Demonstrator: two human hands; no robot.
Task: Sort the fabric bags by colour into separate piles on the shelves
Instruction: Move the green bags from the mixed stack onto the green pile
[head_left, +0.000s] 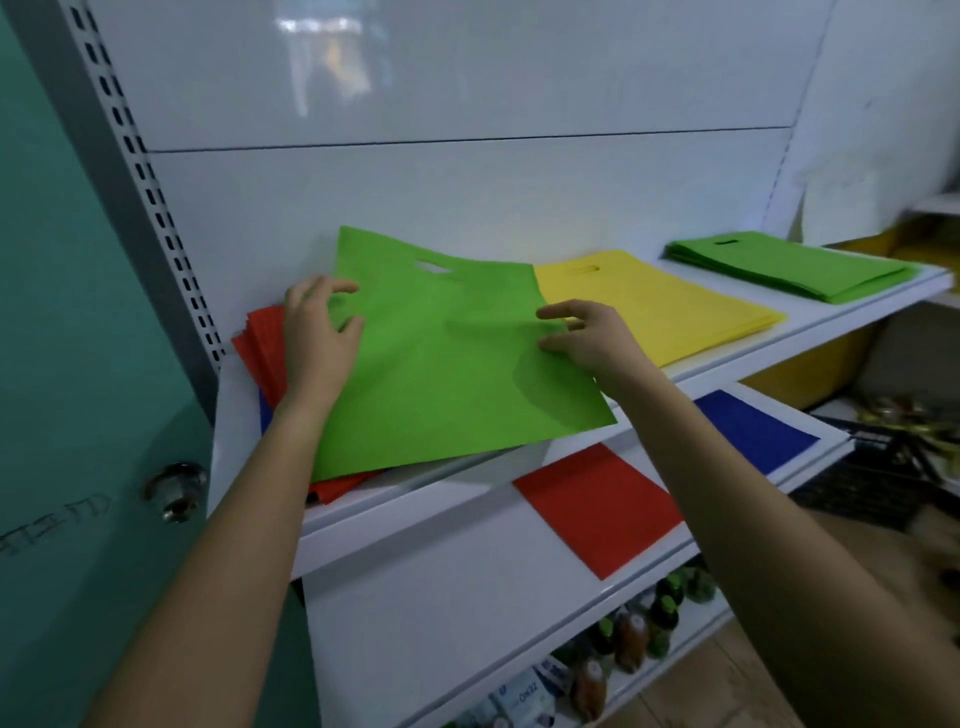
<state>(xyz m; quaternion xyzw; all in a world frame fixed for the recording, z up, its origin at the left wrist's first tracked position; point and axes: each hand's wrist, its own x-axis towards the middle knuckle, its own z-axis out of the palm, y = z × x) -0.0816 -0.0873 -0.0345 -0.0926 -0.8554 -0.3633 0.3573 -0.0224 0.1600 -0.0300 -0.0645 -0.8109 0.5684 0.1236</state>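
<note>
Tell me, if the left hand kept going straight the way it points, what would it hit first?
Probably the white back panel of the shelving. The left hand, gripping the lime-green fabric bag by its edge, points toward that wall; depth is hard to judge.

I see a green bag (457, 364) spread flat, handle slot toward 12 o'clock, covering a red stack (265, 343) at the upper shelf's (779, 340) 9 o'clock end. At its 3 o'clock lies a yellow pile (660, 306), then a green pile (789, 267). On the lower shelf (441, 597), a red bag (597, 506) and a blue bag (753, 431) lie flat, apart.
</note>
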